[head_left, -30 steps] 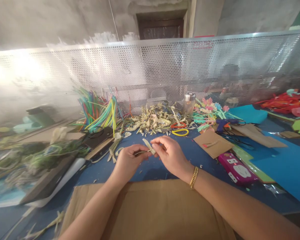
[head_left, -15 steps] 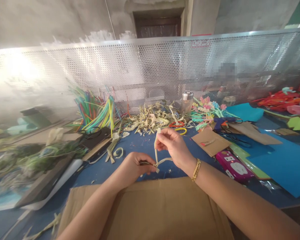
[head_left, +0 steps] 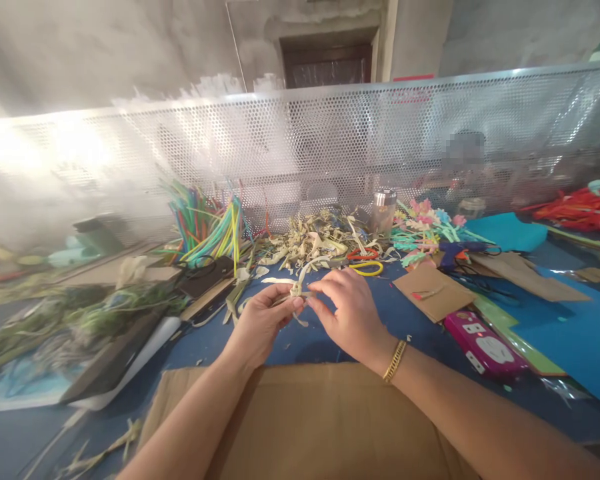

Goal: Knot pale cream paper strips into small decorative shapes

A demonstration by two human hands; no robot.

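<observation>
A small knot of pale, flat plant-fibre strips (head_left: pixel 296 289) is held up over the blue table, with loose strip ends sticking out to the left, upward and below. My left hand (head_left: pixel 264 316) pinches the knot from the left between thumb and fingers. From the right, my right hand (head_left: pixel 347 308) closes thumb and forefinger on one strip end beside the knot; a gold bracelet (head_left: pixel 395 361) circles that wrist. Under my forearms lies a brown cardboard sheet (head_left: pixel 325 427).
Behind the hands lies a heap of dried strips (head_left: pixel 313 237), with yellow-handled scissors (head_left: pixel 367 268) beside it. Colourful stems (head_left: pixel 207 227) stand left. A clear bottle (head_left: pixel 384 210), paper flowers (head_left: pixel 427 223) and a purple device (head_left: pixel 484 343) are right. A perforated metal screen (head_left: pixel 325 133) closes the back.
My right hand has come down from a raised strip to beside the knot. My left hand has lifted the knot slightly and turned it. The view has shifted a little left.
</observation>
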